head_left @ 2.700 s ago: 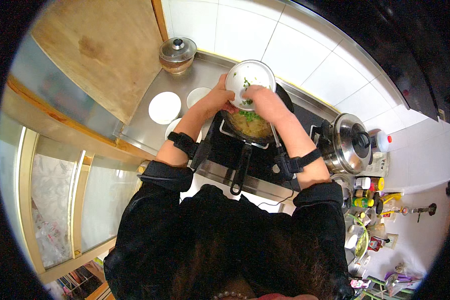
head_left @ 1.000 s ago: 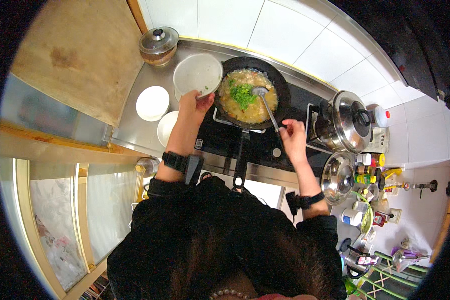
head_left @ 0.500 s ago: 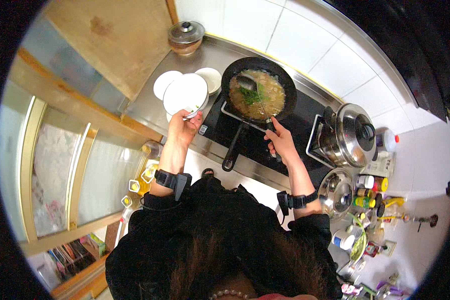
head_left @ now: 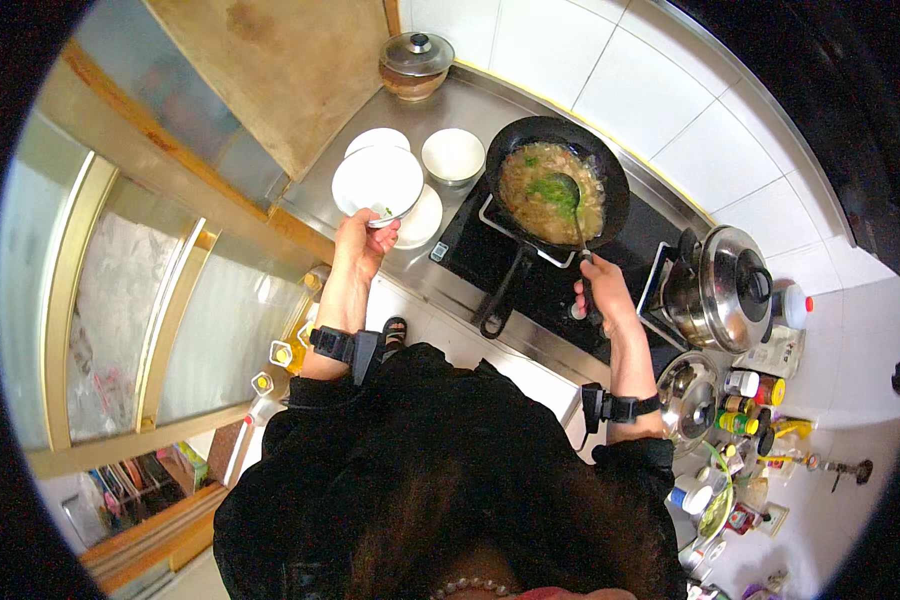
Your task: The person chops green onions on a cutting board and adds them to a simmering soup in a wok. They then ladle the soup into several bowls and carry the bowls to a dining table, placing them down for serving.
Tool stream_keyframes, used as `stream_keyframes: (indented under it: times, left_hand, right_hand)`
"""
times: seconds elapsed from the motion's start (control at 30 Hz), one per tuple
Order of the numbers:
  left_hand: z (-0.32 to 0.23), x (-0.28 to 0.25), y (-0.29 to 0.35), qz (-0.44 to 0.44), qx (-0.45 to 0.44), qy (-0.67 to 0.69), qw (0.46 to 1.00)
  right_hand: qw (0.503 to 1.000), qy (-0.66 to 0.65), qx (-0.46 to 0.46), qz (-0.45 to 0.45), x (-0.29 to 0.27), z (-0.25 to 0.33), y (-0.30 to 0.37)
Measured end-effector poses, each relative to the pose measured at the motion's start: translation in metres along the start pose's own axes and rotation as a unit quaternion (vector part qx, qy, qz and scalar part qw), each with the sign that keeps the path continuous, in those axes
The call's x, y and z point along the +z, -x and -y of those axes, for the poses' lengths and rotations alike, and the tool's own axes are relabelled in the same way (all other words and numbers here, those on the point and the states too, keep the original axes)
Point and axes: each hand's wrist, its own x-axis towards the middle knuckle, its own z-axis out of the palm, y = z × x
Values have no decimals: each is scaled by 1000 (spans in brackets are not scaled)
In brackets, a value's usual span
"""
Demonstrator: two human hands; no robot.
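Left hand pinches rim of white bowl, fingers closed on near edge, bowl held over plates — clear of heat. Right hand wrapped shut on ladle, its scoop in pan food. Pan handle juts toward counter edge; lidded pot crowds right side.

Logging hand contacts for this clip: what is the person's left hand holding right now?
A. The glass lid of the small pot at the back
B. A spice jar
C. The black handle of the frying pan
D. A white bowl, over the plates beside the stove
D: the left hand grips the rim of the white bowl above the white plates, while the right hand holds the ladle in the frying pan.
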Motion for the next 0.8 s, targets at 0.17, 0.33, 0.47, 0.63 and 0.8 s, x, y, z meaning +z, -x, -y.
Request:
stream_keyframes:
  times: [0.17,0.33,0.47,0.63,0.8]
  left_hand:
    - [-22,8,-53,68,-59,-24,996]
    - [-55,24,-89,100,-46,-104,988]
    - [-70,46,-143,116,-36,-191,974]
    - [-67,79,-215,125,-41,-188,973]
    - [-51,111,-268,157,-100,-205,961]
  right_hand:
    - [801,-545,206,137,8,18,-23]
    - [917,-393,68,-7,42,41,-2]
    - [963,-235,-5,-129,66,61,9]
    - [965,0,-45,-257,86,44,-8]
    - [938,139,-14,-316,108,39,-15]
